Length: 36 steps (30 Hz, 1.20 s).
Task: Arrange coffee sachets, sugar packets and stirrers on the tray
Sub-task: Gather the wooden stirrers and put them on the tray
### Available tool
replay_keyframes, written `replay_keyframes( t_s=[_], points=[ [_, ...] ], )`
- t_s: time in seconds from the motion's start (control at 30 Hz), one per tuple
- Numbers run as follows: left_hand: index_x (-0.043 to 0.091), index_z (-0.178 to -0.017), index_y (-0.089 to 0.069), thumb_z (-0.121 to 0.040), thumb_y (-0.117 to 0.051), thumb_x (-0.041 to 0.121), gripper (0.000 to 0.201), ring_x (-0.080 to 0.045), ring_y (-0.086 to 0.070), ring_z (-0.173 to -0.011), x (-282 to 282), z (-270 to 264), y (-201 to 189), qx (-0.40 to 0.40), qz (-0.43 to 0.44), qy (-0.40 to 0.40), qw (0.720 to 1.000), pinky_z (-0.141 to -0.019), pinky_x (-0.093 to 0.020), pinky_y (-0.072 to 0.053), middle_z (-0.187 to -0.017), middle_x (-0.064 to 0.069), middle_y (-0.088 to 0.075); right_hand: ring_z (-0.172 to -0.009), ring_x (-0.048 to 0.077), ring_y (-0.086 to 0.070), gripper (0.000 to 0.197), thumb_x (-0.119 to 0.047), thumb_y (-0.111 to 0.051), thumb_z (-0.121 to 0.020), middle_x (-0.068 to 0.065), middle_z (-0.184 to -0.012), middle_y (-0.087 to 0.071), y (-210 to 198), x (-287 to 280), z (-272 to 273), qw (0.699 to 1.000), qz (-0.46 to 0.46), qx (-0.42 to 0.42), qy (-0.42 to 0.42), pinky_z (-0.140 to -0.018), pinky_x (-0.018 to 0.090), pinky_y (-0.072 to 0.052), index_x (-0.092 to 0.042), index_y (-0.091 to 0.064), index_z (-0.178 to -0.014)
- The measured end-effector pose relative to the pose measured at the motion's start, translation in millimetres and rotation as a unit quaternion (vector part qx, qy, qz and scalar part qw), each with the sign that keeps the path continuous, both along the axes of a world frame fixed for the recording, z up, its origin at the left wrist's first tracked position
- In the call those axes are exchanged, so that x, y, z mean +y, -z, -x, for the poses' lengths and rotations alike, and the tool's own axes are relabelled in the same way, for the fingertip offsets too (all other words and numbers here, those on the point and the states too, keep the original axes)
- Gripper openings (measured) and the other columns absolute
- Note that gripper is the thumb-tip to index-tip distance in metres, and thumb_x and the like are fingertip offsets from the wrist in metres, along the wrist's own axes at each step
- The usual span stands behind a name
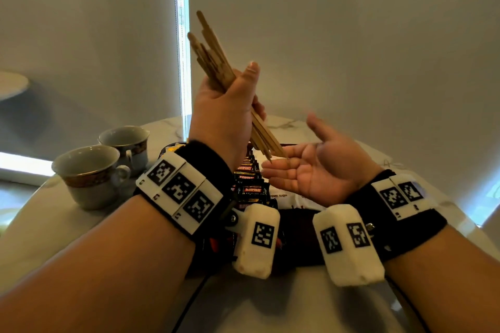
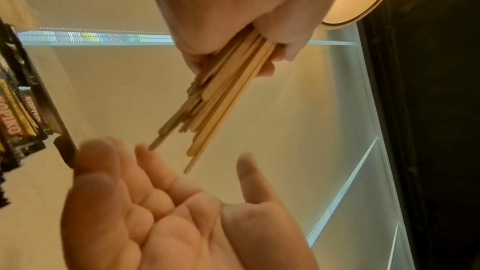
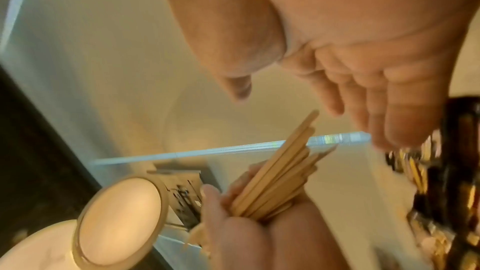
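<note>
Left hand [image 1: 221, 105] grips the stirrers [image 1: 213, 54] upright above the tray [image 1: 297, 227]; right hand [image 1: 311, 167] lies flat-open and empty beneath, likely to even their ends.

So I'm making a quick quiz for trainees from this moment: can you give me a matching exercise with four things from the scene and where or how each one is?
Things:
1. stirrers
2. right hand
3. coffee sachets
4. cups

States or places:
A. lined up in a row on the dark tray
B. standing on the table, left of the tray
C. gripped as a bundle, held up by the left hand
D. open, palm up, under the bundle's lower ends

Pairs: 1-C, 2-D, 3-A, 4-B
</note>
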<state>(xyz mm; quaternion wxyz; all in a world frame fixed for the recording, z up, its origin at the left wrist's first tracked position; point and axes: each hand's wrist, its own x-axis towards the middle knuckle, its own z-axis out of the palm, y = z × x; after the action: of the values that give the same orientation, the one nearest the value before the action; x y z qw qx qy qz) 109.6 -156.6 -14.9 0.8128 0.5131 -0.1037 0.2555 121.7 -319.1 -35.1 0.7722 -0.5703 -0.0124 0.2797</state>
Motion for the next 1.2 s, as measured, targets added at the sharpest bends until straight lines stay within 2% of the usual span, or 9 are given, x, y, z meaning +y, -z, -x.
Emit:
replay_keyframes(
  t_s=[0.13, 0.27, 0.4, 0.63, 0.8, 0.97, 1.1, 1.17, 1.2],
  points=[
    [0.014, -0.087, -0.054, -0.096, -0.07, 0.022, 0.02, -0.016, -0.059, -0.063, -3.9, 0.5, 2.9, -0.012, -0.018, -0.013, 1.0, -0.068, -0.04, -0.057, -0.064, 0.004, -0.057, -0.132, 0.057, -0.041, 0.11, -0.078, -0.037, -0.088, 0.046, -0.128, -0.048, -1.8, 6.3, 3.0, 0.988, -0.152, 0.031, -0.004, -0.111, 0.056, -0.038, 0.016, -0.029, -0.144],
    [0.007, -0.094, -0.056, -0.096, -0.07, 0.019, 0.018, -0.015, -0.06, -0.062, -16.3, 4.3, 7.9, -0.012, -0.049, 0.005, 0.999, -0.063, -0.031, -0.058, -0.067, -0.001, -0.058, -0.133, 0.048, -0.047, 0.114, -0.082, -0.041, -0.083, 0.033, -0.136, -0.052, -0.8, 12.2, 13.1, 0.95, -0.297, -0.023, -0.093, -0.12, 0.057, -0.026, 0.02, -0.043, -0.135],
    [-0.001, -0.102, -0.058, -0.097, -0.068, 0.019, 0.023, -0.018, -0.06, -0.063, -18.0, 6.0, 8.1, -0.023, -0.07, -0.009, 0.997, -0.058, -0.024, -0.055, -0.074, -0.01, -0.058, -0.134, 0.048, -0.047, 0.117, -0.086, -0.032, -0.083, 0.035, -0.135, -0.054, -1.5, 10.5, 8.6, 0.965, -0.248, -0.03, -0.077, -0.122, 0.056, -0.022, 0.019, -0.046, -0.133],
    [0.013, -0.086, -0.06, -0.094, -0.072, 0.022, 0.017, -0.017, -0.062, -0.063, -25.7, 7.7, 13.6, 0.0, -0.089, 0.007, 0.996, -0.06, -0.031, -0.055, -0.065, 0.0, -0.061, -0.127, 0.048, -0.053, 0.114, -0.089, -0.044, -0.075, 0.029, -0.14, -0.053, -6.4, 16.6, 20.9, 0.939, -0.325, -0.057, -0.093, -0.11, 0.06, -0.038, 0.0, -0.039, -0.145],
    [0.002, -0.099, -0.06, -0.096, -0.07, 0.022, 0.023, -0.014, -0.061, -0.059, -22.2, 9.3, 14.1, 0.005, -0.106, -0.005, 0.994, -0.057, -0.026, -0.056, -0.066, -0.002, -0.06, -0.134, 0.049, -0.046, 0.117, -0.092, -0.035, -0.076, 0.03, -0.145, -0.048, 1.2, 11.3, 10.1, 0.955, -0.277, -0.054, -0.089, -0.119, 0.063, -0.022, 0.0, -0.037, -0.148],
    [0.012, -0.089, -0.062, -0.095, -0.072, 0.027, 0.019, -0.019, -0.06, -0.061, -27.6, 11.9, 15.3, 0.037, -0.148, 0.021, 0.988, -0.058, -0.035, -0.055, -0.067, -0.002, -0.062, -0.135, 0.049, -0.046, 0.119, -0.092, -0.038, -0.074, 0.029, -0.145, -0.048, 1.3, 9.0, 11.9, 0.95, -0.298, -0.056, -0.08, -0.116, 0.063, -0.028, 0.0, -0.035, -0.15],
    [0.019, -0.091, -0.059, -0.097, -0.067, 0.034, 0.019, -0.016, -0.055, -0.056, -19.5, 12.8, 10.1, 0.051, -0.243, 0.003, 0.969, -0.053, -0.029, -0.05, -0.066, -0.002, -0.057, -0.142, 0.053, -0.033, 0.12, -0.096, -0.028, -0.073, 0.035, -0.146, -0.043, -4.8, 3.6, 11.3, 0.987, -0.132, -0.066, -0.056, -0.117, 0.064, -0.023, -0.004, -0.039, -0.148],
    [0.026, -0.09, -0.056, -0.097, -0.066, 0.034, 0.015, -0.012, -0.054, -0.055, -13.2, 13.7, 4.4, 0.055, -0.324, 0.006, 0.944, -0.05, -0.024, -0.049, -0.066, 0.002, -0.056, -0.144, 0.051, -0.028, 0.112, -0.093, -0.038, -0.072, 0.034, -0.152, -0.034, -14.4, -1.0, 10.8, 0.987, -0.033, -0.148, 0.047, -0.117, 0.063, -0.024, -0.014, -0.033, -0.152],
    [0.029, -0.091, -0.055, -0.097, -0.066, 0.034, 0.014, -0.009, -0.053, -0.053, -10.8, 15.0, 1.8, 0.058, -0.373, 0.011, 0.926, -0.048, -0.02, -0.046, -0.066, 0.004, -0.056, -0.141, 0.046, -0.036, 0.108, -0.089, -0.048, -0.07, 0.028, -0.152, -0.037, -18.5, -4.8, 9.5, 0.97, 0.013, -0.22, 0.099, -0.114, 0.059, -0.031, -0.02, -0.034, -0.152]
  ],
)
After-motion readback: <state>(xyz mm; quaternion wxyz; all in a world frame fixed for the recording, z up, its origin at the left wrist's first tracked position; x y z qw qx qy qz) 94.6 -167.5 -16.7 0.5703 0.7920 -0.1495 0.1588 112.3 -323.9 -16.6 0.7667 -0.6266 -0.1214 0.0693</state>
